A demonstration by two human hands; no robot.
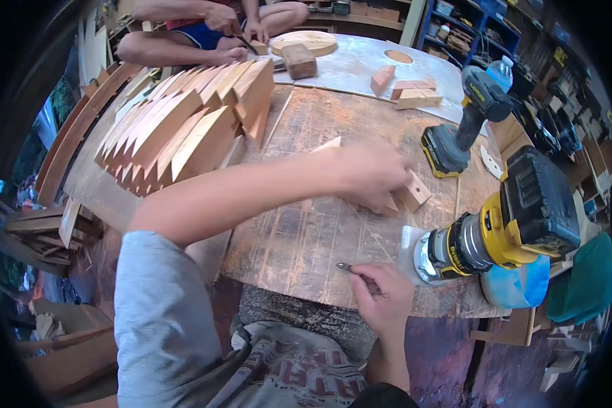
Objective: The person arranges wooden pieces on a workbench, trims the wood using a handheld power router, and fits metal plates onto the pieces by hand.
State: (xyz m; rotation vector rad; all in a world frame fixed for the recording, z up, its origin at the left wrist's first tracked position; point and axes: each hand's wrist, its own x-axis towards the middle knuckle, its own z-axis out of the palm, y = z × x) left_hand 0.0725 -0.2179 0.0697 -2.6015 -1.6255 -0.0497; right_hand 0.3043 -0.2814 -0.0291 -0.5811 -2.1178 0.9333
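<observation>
Currently, the right hand [383, 292] pinches a small metal tool [345, 266] between thumb and fingers, its tip pointing over the worn workboard [292, 265]. Left hand [370, 173] reaches across in front, blurred, fingers bent down at a small wooden block [415, 192] with a drilled hole; whether they press on it or only brush it, cannot tell. The block sits on the board, just beyond the fingertips' side, sawdust around it.

Farther out: router [455, 250] near the board's right side, drill [486, 95] beyond it on its battery. To the left, a jagged stack of pointed wood pieces [183, 129]. Across the work area, another person's hands [222, 19] work close to a wooden mallet head [299, 61].

Risks, as judged: the tool tip could skid and nick a finger if the hands come together while the block is loosely held. Sawdust underneath could let the block slide. The reaching forearm passes near the stack; a bump might topple upper pieces. The router, with its heavy battery, could tip if an elbow catches it.

Containers: clear bottle [502, 70] behind the drill, contents uncertain. Blue shelf [470, 30] holds small tubs, a bottle and loose bits, mostly too small to name.
</observation>
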